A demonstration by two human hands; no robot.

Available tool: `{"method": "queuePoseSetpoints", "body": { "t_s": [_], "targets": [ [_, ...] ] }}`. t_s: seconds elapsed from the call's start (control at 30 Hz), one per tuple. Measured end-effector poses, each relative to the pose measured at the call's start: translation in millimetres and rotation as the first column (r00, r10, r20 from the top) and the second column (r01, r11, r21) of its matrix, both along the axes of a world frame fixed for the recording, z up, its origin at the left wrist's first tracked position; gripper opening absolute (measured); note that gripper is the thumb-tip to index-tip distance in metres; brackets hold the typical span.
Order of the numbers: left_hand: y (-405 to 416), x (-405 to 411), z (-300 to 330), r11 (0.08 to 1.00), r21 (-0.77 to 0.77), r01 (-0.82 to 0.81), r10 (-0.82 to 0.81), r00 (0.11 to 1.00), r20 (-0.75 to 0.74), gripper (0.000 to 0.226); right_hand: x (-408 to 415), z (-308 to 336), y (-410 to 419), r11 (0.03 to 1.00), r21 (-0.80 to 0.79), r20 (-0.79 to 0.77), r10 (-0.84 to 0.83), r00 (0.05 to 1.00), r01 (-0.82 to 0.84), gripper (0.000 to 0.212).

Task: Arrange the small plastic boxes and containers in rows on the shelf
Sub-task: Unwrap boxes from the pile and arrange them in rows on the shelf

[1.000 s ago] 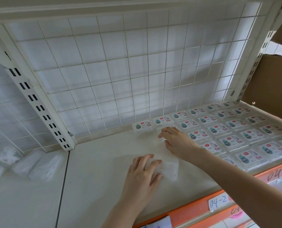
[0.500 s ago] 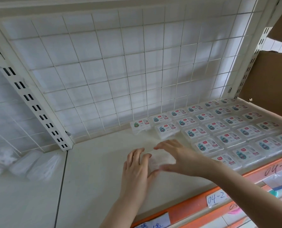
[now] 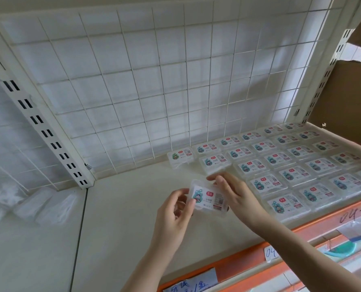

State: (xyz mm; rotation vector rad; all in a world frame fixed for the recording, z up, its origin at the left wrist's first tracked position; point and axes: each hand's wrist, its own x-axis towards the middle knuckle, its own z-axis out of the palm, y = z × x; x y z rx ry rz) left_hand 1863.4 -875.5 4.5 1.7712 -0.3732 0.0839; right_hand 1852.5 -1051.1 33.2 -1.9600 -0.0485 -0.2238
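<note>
Both my hands hold one small clear plastic box with a cartoon label facing up, lifted a little over the white shelf. My left hand grips its left end with curled fingers. My right hand pinches its right end and far edge. Several identical labelled boxes lie in neat rows across the right half of the shelf, the nearest of them just beyond my right fingers.
A white wire grid backs the shelf. An orange front rail carries handwritten paper tags. White plastic bags lie on the neighbouring shelf at the left. A cardboard panel stands at the right.
My right hand left the row and joined my left hand on the box lying face down. Together they lifted it and turned it label up.
</note>
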Motion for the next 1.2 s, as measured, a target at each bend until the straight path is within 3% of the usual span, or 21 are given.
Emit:
{"method": "queuePoseSetpoints", "body": {
  "t_s": [0.1, 0.23, 0.53, 0.67, 0.83, 0.97, 1.0, 1.07, 1.13, 1.2],
  "targets": [
    [-1, -1, 3, 0.995, -0.093, -0.036, 0.028, 0.996, -0.086, 0.009, 1, -2, 6, 0.979, 0.204, -0.059, 0.011, 0.998, 0.001, 0.019],
    [3, 4, 7, 0.951, -0.233, -0.202, 0.159, 0.969, -0.192, 0.014, -3, -11, 13, 0.924, 0.379, -0.108, 0.085, 0.991, -0.038, 0.022],
    [2, 3, 7, 0.949, -0.219, -0.228, 0.191, 0.965, -0.180, 0.027, -10, -18, 19, 0.940, 0.337, 0.041, -0.072, 0.997, 0.054, 0.026],
    [2, 15, 6, 0.881, -0.209, -0.425, 0.372, 0.894, -0.249, 0.013, -7, -26, 15, 0.960, 0.244, 0.052, -0.153, 0.987, 0.136, 0.022],
    [-6, 43, 5, 0.887, -0.076, -0.456, 0.403, 0.844, -0.355, 0.019, -6, -29, 17, 0.996, 0.073, 0.005, -0.048, 0.999, 0.048, 0.029],
    [-9, 56, 9, 0.909, 0.248, -0.333, 0.391, 0.889, -0.238, 0.041, -7, -32, 23, 0.998, -0.067, -0.001, 0.016, 1.000, -0.016, 0.031],
    [-9, 57, 10, 0.862, 0.414, -0.293, 0.386, 0.909, -0.161, 0.046, -6, -32, 23, 0.997, -0.074, -0.002, 0.020, 1.000, -0.020, 0.030],
    [-5, 58, 13, 0.634, 0.728, -0.262, 0.356, 0.934, 0.026, 0.049, -6, -31, 23, 0.998, -0.064, 0.006, 0.015, 1.000, -0.015, 0.031],
    [-2, 60, 14, 0.453, 0.840, -0.300, 0.275, 0.943, 0.189, 0.046, -6, -30, 22, 0.998, -0.058, 0.020, 0.011, 1.000, -0.010, 0.032],
    [0, 64, 11, 0.422, 0.835, -0.353, 0.144, 0.935, 0.323, 0.043, -7, -30, 22, 0.998, -0.054, 0.023, 0.017, 1.000, -0.016, 0.031]
  ]
}}
